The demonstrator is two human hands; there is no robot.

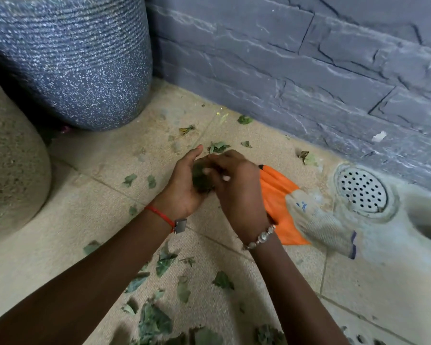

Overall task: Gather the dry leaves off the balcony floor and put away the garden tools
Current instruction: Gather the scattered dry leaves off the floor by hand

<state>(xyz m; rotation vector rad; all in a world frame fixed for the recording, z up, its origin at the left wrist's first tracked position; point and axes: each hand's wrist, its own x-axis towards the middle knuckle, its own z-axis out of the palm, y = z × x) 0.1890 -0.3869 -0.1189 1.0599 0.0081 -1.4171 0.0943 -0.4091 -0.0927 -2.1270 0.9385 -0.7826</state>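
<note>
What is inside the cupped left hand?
A dark green wad of leaves lies in the left hand. The right hand covers its right side, so how much is held cannot be seen.

Beige tiled balcony floor (90, 220), scattered all over with dry green leaves (164, 263). Resting directly on it: two large speckled planters (85, 70) at left, an orange-and-grey garden glove (296, 215), and a round perforated drain cover (361, 189) near the wall.

A blue speckled ribbed planter (72, 63) is standing in the corner against the dark slate wall (309, 70), with a beige planter (10, 158) sitting just beside it at the left. A round perforated drain cover (361, 189) is lying in the tiled floor (85, 220) near the wall.
</note>
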